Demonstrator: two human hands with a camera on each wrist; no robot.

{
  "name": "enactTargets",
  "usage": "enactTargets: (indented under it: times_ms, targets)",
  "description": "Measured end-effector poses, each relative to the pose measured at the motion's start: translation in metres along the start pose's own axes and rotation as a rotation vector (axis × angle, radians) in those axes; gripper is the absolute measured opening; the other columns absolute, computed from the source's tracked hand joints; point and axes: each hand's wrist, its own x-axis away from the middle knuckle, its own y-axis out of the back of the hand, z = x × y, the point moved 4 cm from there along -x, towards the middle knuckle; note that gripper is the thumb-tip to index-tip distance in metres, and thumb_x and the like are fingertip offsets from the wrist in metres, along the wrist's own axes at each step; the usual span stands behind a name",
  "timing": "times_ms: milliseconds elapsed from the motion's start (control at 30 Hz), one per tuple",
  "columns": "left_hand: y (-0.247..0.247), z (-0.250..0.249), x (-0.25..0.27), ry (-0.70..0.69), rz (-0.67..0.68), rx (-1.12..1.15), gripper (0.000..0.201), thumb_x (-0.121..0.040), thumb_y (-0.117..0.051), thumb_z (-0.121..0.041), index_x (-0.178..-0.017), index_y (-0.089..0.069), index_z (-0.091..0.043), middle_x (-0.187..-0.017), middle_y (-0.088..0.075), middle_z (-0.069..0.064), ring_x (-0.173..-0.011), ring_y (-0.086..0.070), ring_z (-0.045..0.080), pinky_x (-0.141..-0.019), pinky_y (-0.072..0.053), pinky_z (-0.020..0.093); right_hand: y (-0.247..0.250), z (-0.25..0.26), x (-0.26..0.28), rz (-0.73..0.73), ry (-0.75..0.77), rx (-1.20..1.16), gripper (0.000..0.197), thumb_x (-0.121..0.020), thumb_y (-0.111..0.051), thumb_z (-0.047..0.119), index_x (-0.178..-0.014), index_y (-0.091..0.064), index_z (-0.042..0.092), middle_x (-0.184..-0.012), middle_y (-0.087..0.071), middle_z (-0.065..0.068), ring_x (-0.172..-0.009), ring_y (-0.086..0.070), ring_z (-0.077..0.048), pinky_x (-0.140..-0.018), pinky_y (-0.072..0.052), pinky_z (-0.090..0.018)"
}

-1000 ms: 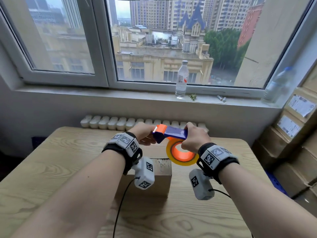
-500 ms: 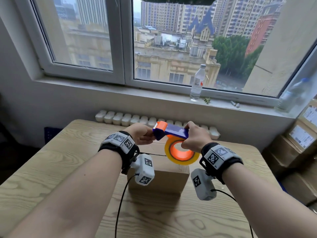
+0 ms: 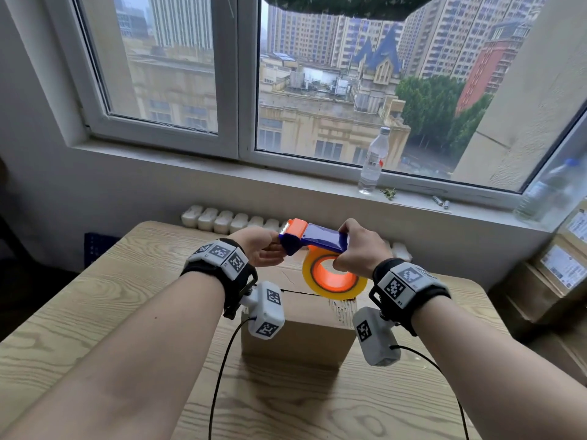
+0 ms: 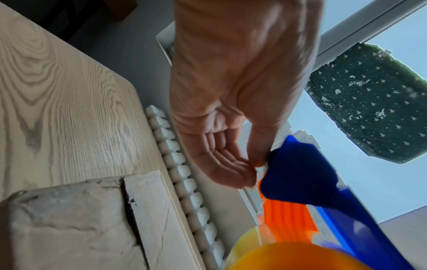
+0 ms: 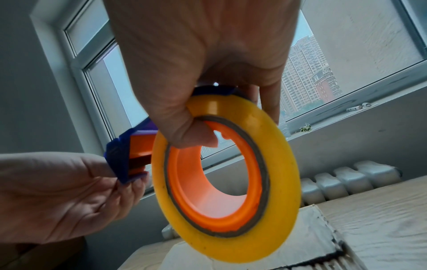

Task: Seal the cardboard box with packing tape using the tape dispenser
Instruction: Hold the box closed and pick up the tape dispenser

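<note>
Tape dispenser held between left hand and right hand.

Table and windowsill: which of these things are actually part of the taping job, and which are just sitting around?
In use:
- tape dispenser, held by right hand
- left hand at its front end
- tape roll
- cardboard box

Lying about:
- water bottle on the windowsill
- stacked boxes at right
</note>
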Motion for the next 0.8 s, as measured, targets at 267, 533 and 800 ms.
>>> enactTargets:
  times_ms: [267,533,800]
  targets:
    - [0.002,-0.002,-0.008,-0.026,-0.019,0.023,0.024,-0.094,-0.052,-0.003,-0.07,-0.054,-0.005,-0.038,-0.059,0.0,-0.031,-0.056,0.004,-0.039,-0.05,0.014,0.002,0.003,-0.006,-0.002,0.059,-0.063,0.047,-0.07,-0.066,0.007,-0.112,-0.047,0.015,-0.09,-0.056,-0.002,-0.082,-0.053,-0.025,-0.069,-0.039,-0.025]
    - [0.025,0.002,-0.022,-0.095,-0.154,-0.133,0.024,-0.091,-0.06,-0.006,-0.068,-0.056,-0.007,-0.048,-0.059,0.0,-0.036,-0.053,0.001,-0.039,-0.047,0.011,0.001,0.004,-0.013,0.079,0.127,-0.052,0.049,-0.067,-0.065,0.006,-0.111,-0.054,0.026,-0.088,-0.058,0.003,-0.083,-0.054,-0.021,-0.064,-0.038,-0.021]
    - [0.083,0.035,-0.028,-0.008,-0.247,-0.174,0.021,-0.095,-0.057,-0.011,-0.074,-0.055,-0.008,-0.068,-0.054,0.004,-0.059,-0.051,0.011,-0.044,-0.049,0.015,0.005,-0.004,-0.025,0.121,0.15,0.101,0.061,-0.064,-0.066,0.002,-0.118,-0.056,0.028,-0.097,-0.061,0.003,-0.089,-0.056,-0.02,-0.074,-0.043,-0.026]
